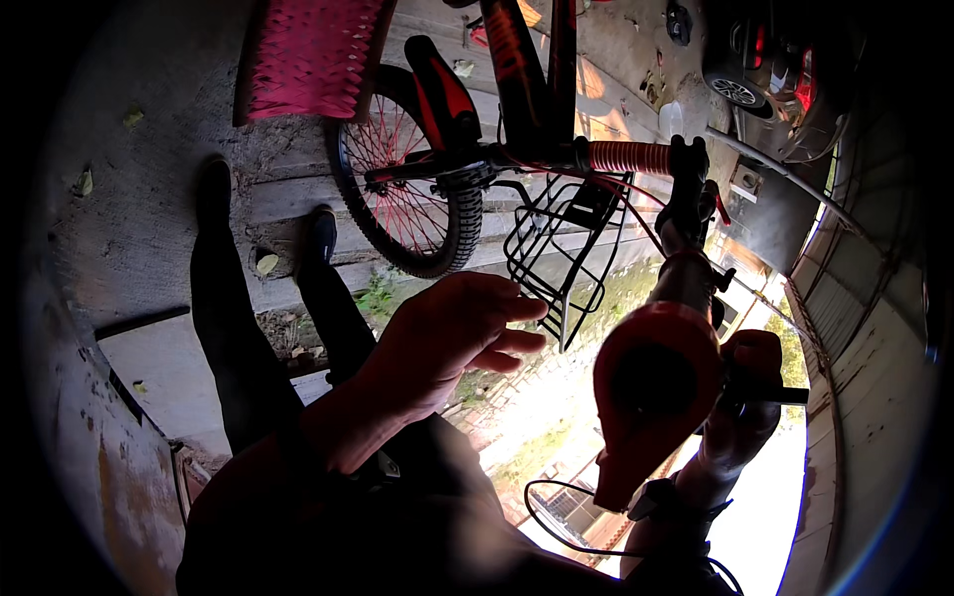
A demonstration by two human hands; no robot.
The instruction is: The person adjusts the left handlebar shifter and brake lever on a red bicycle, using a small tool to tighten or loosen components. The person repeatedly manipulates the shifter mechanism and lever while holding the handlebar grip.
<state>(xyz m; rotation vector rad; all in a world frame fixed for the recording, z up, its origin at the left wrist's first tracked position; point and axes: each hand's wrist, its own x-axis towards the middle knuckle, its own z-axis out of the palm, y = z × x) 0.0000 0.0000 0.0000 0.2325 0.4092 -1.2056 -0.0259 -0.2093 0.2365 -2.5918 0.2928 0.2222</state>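
Note:
My left hand [437, 333] is held in the air with its fingers bent and apart, and nothing is in it. Its fingertips are near a black wire rack [561, 238], without visible contact. Beside my right hand [745, 397] is a red, teardrop-shaped part with a dark middle [658, 397], which looks like a bicycle saddle. That hand is closed around something dark, and a short black bar [780, 395] sticks out of the fist. What exactly it grips is too dark to tell. A dark tube [688, 278] runs away beyond the red part.
A bicycle wheel [462, 219] with red spokes and a knobby tyre stands ahead under a red and black mudguard [442, 94]. Near it are a red coil spring [631, 157] and a pink woven panel [308, 60]. A parked car [765, 70] is at the far right.

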